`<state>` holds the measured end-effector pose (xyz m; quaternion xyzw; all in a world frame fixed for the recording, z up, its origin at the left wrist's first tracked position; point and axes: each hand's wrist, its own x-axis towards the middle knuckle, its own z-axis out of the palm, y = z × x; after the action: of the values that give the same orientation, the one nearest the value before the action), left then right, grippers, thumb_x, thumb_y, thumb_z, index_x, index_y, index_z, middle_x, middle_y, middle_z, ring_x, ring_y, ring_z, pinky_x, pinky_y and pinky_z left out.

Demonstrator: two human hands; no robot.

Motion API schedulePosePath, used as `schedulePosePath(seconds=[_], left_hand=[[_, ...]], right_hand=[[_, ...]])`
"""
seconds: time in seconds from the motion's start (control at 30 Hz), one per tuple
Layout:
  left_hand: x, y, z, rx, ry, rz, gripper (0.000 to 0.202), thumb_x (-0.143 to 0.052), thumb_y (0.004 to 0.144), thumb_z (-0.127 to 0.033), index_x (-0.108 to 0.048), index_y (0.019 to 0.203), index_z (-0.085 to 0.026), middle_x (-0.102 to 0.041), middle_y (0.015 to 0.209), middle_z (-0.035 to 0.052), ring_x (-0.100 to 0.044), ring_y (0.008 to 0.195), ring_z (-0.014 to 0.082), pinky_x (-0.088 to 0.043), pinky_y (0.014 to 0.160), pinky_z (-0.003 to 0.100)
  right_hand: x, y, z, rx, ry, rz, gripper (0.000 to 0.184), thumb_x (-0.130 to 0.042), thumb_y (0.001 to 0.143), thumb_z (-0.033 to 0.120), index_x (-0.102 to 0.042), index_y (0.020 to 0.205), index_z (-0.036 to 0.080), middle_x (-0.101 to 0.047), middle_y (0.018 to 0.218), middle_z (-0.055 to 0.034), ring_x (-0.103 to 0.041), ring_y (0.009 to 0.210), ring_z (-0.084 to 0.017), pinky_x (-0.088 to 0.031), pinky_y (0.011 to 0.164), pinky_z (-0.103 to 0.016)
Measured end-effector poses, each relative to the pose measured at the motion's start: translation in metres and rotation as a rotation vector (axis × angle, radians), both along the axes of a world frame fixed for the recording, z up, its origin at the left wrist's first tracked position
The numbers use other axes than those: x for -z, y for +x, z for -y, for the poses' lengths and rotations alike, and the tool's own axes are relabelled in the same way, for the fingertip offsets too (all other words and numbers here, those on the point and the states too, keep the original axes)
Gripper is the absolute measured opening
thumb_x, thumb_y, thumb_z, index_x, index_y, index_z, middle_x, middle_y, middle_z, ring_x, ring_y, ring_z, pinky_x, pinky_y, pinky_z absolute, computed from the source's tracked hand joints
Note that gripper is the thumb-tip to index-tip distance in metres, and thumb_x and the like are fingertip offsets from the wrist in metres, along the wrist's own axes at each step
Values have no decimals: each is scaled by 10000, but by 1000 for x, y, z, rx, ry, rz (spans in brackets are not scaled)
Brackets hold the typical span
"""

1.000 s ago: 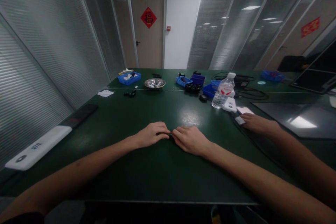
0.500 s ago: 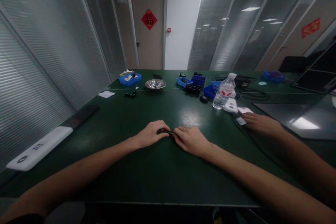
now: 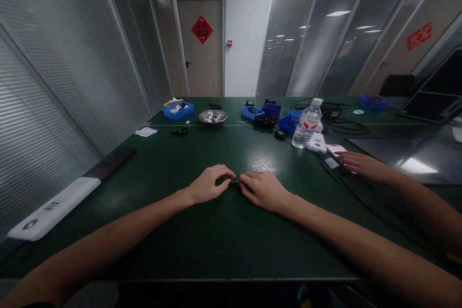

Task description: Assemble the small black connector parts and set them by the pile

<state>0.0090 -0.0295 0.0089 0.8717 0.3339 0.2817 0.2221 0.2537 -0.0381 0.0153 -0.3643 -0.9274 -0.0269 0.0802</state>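
Note:
Both hands meet low over the green table (image 3: 202, 245), in the middle of the view. My left hand (image 3: 211, 185) curves its fingers and thumb together at the left end of a small dark piece with a shiny spot (image 3: 235, 182). From the other side, my right hand (image 3: 265, 190) has its bent fingers closed on the same piece, thumb tucked underneath. Most of the piece is hidden by fingertips, so its kind cannot be made out.
Another person's hand (image 3: 364, 166) lies at right by a pale flat object (image 3: 335, 149). A water bottle (image 3: 307, 124), blue trays (image 3: 176, 111), a metal bowl (image 3: 212, 117) and a mouse (image 3: 279, 134) stand farther back. A long white-and-black device (image 3: 54, 207) lies left.
My hands stay nearly in place, with small finger shifts around the piece. The other person's hand has moved slightly right and changed pose. The view has turned a little.

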Motion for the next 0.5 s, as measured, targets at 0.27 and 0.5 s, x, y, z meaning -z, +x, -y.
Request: schedulePosePath(seconds=[0.27, 0.5], left_hand=[[1, -5, 4, -48, 152, -1, 268, -478, 974, -103, -716, 1063, -188, -670, 1088, 65, -595, 1025, 201, -499, 927, 363], [4, -2, 1, -5, 260, -92, 268, -498, 972, -126, -737, 1079, -184, -692, 1078, 74, -603, 997, 212, -488, 920, 392]], right_hand=[[-4, -2, 2, 16, 9, 5, 264, -379, 1066, 341, -600, 1052, 198, -657, 906, -43, -557, 701, -138, -276, 612, -293], [-1, 0, 1, 17, 24, 9, 261, -386, 1064, 344, -600, 1055, 196, -655, 898, -43, -552, 697, -137, -264, 608, -297]])
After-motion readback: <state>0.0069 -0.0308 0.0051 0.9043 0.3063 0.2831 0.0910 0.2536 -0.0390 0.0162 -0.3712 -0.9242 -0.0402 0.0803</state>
